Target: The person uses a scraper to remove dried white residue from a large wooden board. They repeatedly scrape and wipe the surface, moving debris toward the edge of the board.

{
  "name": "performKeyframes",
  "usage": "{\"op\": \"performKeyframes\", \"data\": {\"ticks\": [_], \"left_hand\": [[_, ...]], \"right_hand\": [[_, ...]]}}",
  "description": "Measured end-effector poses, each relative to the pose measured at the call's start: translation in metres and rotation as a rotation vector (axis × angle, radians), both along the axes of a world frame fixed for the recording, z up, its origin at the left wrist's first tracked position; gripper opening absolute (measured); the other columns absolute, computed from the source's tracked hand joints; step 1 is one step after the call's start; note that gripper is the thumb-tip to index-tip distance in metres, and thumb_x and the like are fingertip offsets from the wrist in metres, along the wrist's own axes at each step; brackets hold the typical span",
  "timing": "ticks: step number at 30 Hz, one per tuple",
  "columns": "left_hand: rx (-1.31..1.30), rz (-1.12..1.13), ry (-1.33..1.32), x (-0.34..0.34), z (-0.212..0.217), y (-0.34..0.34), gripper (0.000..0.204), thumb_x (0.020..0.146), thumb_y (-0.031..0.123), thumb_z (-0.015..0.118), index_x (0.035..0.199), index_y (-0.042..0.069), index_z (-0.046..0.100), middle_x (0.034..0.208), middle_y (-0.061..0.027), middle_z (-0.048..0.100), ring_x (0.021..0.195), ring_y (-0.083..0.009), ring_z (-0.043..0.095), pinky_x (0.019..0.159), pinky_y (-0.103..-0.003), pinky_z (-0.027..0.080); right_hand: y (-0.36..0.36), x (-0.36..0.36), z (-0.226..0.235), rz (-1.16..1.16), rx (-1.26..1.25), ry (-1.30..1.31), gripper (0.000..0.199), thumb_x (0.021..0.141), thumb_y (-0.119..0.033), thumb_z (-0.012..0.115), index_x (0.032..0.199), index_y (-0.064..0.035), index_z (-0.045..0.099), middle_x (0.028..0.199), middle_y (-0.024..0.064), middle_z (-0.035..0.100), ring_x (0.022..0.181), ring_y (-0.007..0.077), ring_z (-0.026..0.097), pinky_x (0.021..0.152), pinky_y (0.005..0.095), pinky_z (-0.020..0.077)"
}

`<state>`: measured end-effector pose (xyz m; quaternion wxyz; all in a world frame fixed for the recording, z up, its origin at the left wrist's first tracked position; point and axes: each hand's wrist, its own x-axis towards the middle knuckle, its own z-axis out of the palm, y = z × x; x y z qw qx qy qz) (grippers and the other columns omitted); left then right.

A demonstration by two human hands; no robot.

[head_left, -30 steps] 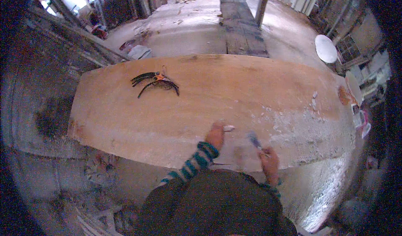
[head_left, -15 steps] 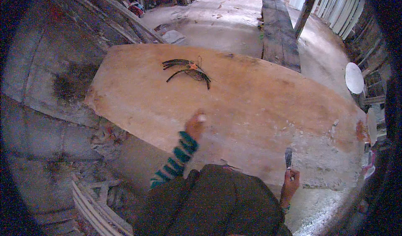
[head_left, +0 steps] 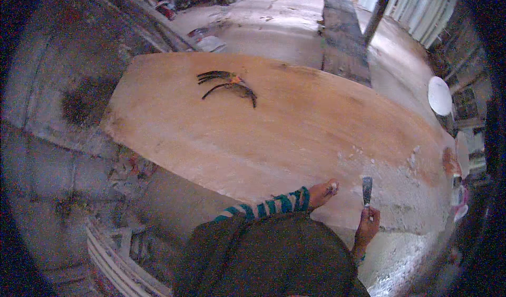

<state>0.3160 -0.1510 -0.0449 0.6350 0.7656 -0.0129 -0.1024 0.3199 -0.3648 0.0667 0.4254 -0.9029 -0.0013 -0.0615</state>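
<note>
My right hand (head_left: 369, 225) is closed round the handle of a putty knife (head_left: 367, 188), whose dark, flat blade points away from me over the board. Just left of it is my left hand (head_left: 322, 193), below a green-and-white striped sleeve. Its fingers look curled together, with a whitish patch at the tips; what they hold, if anything, I cannot make out. Both hands are at the near side of a large light-brown wooden board (head_left: 253, 139). White, crumbly paste (head_left: 392, 194) is smeared over the board's right part, beside the putty knife.
Several black curved strips (head_left: 229, 86) with a small orange piece lie on the far left of the board. Beyond it, a dark plank (head_left: 345, 39) runs away over the pale floor. Wooden beams lean at the far left. A white round disc (head_left: 440, 95) stands at right.
My left hand has moved right across the board, close to the putty knife. My right hand keeps its hold with little movement. The view has shifted slightly.
</note>
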Motion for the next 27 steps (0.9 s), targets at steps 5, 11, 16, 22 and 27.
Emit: {"op": "performKeyframes", "data": {"ticks": [5,11,16,22,27], "left_hand": [[0.104,0.193,-0.211,0.018,0.029,0.059,0.024,0.086,0.015,0.051,0.108,0.006,0.052,0.104,-0.0158,0.058,0.102,-0.0265,0.055,0.082,-0.042,0.044],[0.764,0.639,-0.043,0.009,0.021,0.227,0.029,0.087,0.012,0.042,0.115,0.008,0.047,0.083,-0.0133,0.062,0.071,-0.0291,0.062,0.059,-0.044,0.048],[0.62,0.309,0.046,0.069,-0.052,0.134,0.03,0.093,0.029,0.042,0.112,0.01,0.055,0.094,-0.0136,0.06,0.086,-0.0278,0.057,0.078,-0.039,0.046],[0.219,-0.032,-0.221,0.096,0.032,-0.05,0.017,0.088,0.015,0.042,0.102,0.009,0.05,0.083,-0.0172,0.058,0.07,-0.0379,0.055,0.062,-0.046,0.043],[0.85,0.361,-0.423,0.138,-0.093,0.118,0.019,0.089,0.014,0.044,0.101,0.006,0.056,0.083,-0.0159,0.06,0.073,-0.0312,0.057,0.062,-0.044,0.045]], "right_hand": [[-0.012,-0.004,-0.007,-0.129,-0.001,-0.014,0.016,0.084,-0.016,0.062,0.092,-0.0027,0.058,0.079,0.0049,0.058,0.073,0.0141,0.052,0.064,0.028,0.0433],[-0.024,-0.027,0.004,-0.168,-0.037,0.096,0.014,0.084,-0.016,0.062,0.091,-0.0039,0.06,0.079,0.006,0.06,0.071,0.0142,0.053,0.062,0.0283,0.0424],[-0.044,-0.04,-0.013,-0.188,-0.018,-0.024,0.017,0.083,-0.018,0.063,0.093,-0.004,0.06,0.082,0.0076,0.061,0.074,0.016,0.054,0.064,0.0303,0.0426],[-0.061,-0.039,-0.002,-0.221,0.067,-0.022,0.018,0.082,-0.015,0.064,0.095,-0.0039,0.059,0.087,0.0083,0.061,0.078,0.0175,0.057,0.065,0.0307,0.0441],[-0.072,-0.029,-0.002,-0.188,0.108,-0.046,0.016,0.082,-0.01,0.064,0.096,-0.0032,0.059,0.088,0.0081,0.061,0.078,0.0164,0.057,0.067,0.0296,0.0459]]}}
